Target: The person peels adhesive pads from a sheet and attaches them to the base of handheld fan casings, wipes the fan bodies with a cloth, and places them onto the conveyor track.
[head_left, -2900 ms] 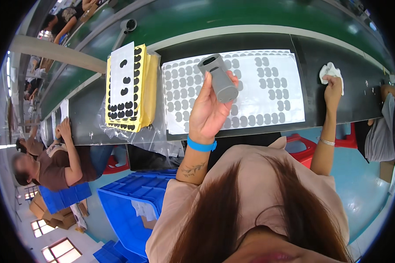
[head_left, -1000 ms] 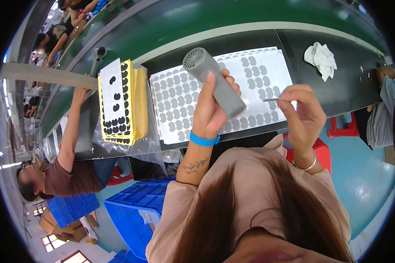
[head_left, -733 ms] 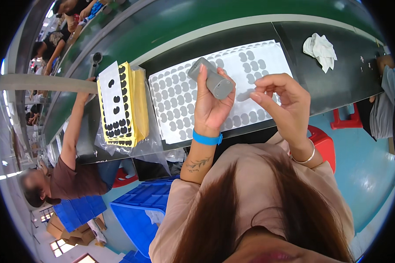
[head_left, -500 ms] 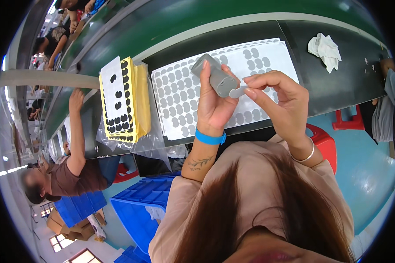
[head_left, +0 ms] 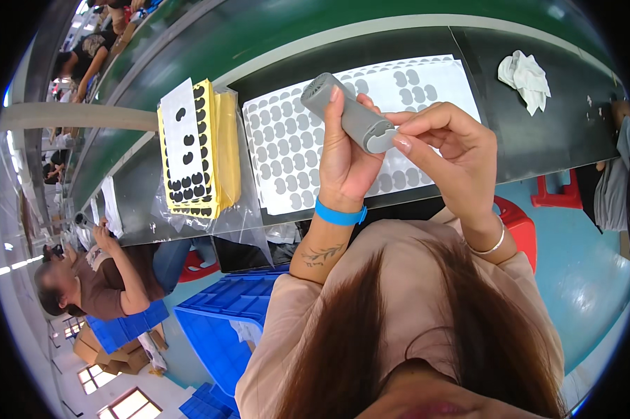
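Observation:
My left hand [head_left: 351, 164] is wrapped round a grey cylindrical device [head_left: 353, 115] with a vented round end, tilted with its other end down toward my right. At that lower end my right hand [head_left: 449, 143] pinches a grey sticker [head_left: 380, 142] between thumb and forefinger. The sticker lies against the device's end face; how far it adheres I cannot tell. Beneath both hands lie white sheets of grey stickers [head_left: 284, 146], rows of kidney-shaped pieces with gaps at the upper right.
To the left, yellow sheets with black stickers [head_left: 206, 150] are stacked on a plastic bag [head_left: 250, 227]. A crumpled white cloth [head_left: 525, 80] lies at the right of the black table [head_left: 531, 143]. Blue crates [head_left: 220, 314] and a red stool [head_left: 516, 227] stand below. A co-worker [head_left: 116, 272] sits at left.
The grey device has turned in my left hand, showing its vented end. My right hand has brought the sticker onto the lower end. The co-worker at left has drawn an arm back.

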The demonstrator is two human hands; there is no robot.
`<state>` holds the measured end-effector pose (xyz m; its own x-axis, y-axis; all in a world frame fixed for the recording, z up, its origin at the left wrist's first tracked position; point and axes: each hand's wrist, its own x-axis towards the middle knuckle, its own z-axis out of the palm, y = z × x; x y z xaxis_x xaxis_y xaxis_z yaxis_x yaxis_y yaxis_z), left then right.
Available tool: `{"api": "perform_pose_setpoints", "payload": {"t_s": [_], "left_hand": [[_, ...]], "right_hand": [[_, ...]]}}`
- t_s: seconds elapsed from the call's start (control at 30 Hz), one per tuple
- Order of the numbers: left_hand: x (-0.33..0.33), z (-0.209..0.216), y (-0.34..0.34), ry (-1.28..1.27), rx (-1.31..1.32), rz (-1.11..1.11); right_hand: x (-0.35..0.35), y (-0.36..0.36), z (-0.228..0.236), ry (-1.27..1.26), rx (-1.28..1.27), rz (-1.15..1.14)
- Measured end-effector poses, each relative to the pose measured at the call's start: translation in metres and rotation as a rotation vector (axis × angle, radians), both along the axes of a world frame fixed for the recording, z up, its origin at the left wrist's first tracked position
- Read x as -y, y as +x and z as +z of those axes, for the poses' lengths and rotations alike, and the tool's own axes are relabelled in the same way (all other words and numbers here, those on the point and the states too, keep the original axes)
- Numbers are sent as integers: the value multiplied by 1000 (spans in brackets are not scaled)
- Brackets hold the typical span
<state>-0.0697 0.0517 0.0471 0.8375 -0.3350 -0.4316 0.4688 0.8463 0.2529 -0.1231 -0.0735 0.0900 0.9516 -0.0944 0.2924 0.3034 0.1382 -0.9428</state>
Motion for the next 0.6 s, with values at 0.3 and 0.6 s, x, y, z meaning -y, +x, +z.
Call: {"api": "perform_pose_setpoints", "payload": {"t_s": [0.3,0.6], "left_hand": [[-1,0,-2,-11,87,-28],[1,-3,1,-36,12,10]], "right_hand": [[1,-1,2,0,-31,10],[3,-2,3,2,-40,21]]}}
